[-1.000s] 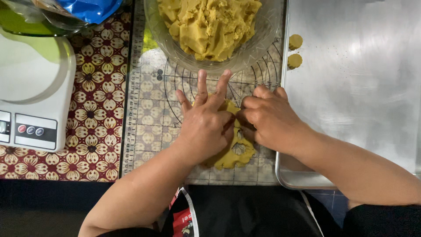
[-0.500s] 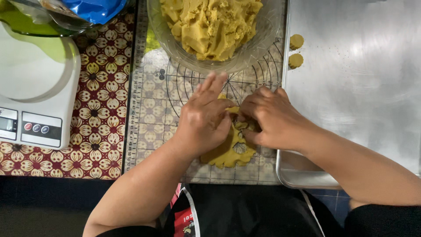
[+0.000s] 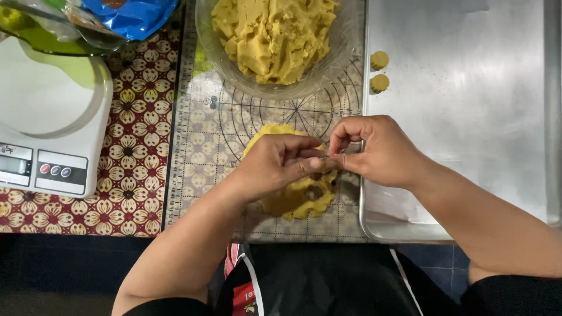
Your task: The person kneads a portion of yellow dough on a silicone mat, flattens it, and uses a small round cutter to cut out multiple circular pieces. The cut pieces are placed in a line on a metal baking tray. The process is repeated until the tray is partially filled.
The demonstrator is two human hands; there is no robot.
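Meeting at the centre of the frame, the left hand [image 3: 281,164] and the right hand [image 3: 374,149] pinch together over a flattened sheet of yellow dough [image 3: 295,196] that lies on a gridded pastry mat [image 3: 199,152]; the left hand's fingers are curled, thumb pressed to fingertips, and the right hand's thumb and forefinger close against them on something small that cannot be made out. The sheet shows round cut-out holes and a scalloped lower edge, partly hidden under the left hand. At upper centre a clear glass bowl [image 3: 222,61] holds a mound of the same dough. To the right, a metal baking tray [image 3: 468,117] carries two small round dough pieces [image 3: 379,71] near its upper left corner. At left, a white kitchen scale [image 3: 52,140] stands on a red floral cloth [image 3: 137,175], with a blue bag [image 3: 132,14] at the upper left
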